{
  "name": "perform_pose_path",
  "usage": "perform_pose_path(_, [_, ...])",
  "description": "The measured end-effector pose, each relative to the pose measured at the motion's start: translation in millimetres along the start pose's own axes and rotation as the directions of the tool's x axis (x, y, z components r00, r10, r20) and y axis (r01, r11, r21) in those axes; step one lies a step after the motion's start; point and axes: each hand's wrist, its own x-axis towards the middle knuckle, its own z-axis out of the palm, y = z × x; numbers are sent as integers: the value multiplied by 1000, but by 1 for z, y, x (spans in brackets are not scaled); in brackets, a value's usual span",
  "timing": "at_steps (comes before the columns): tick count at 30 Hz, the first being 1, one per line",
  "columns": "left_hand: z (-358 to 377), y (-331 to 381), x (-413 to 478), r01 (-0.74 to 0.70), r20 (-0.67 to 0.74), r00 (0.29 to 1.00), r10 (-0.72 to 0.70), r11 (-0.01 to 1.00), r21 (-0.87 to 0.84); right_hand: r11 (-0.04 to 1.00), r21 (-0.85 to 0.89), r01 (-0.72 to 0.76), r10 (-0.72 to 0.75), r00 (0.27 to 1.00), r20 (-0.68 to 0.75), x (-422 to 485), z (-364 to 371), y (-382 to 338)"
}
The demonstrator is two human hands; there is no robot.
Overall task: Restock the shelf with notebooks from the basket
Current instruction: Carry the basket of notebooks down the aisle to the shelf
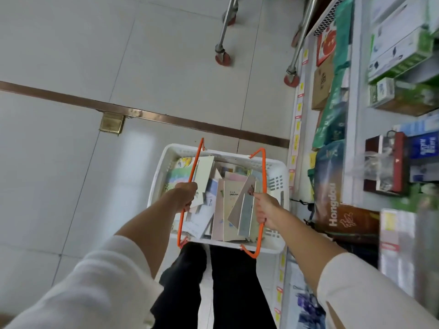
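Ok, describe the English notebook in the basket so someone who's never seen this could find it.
Look in the white basket with orange handles, held beside the shelves. Just left of the right hand lies a tan notebook. It is the only one showing ENGLISH on its cover, and a grey-brown notebook overlaps its right edge.

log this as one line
left hand: grips left handle | right hand: grips right handle | basket: holds notebooks | shelf: at right

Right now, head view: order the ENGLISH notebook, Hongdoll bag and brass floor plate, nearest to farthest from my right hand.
1. ENGLISH notebook, in the basket, beside the right hand.
2. Hongdoll bag, right shelf.
3. Brass floor plate, far left.
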Motion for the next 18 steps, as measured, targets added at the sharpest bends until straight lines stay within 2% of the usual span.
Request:
perform_pose_path(4, [5,-61,-18,13,-2,1000,-13,1000,-2,998,-56,9,-10,1000,-19,-15,13,56])
perform_pose_path(9, [15,-139,-32,37,19,999,-36,998,-42,997,-74,27,-26,1000,18,-24,19,132])
perform_pose_path(15, [39,-233,-62,34,-31,999,-37,996,-84,993,-113,29,-20,997,77,-46,19,226])
perform_pose_path(18, [48,-274,-78,19,-26,999,-21,995,-95,994,-110,27,-22,999,46,-57,16,270])
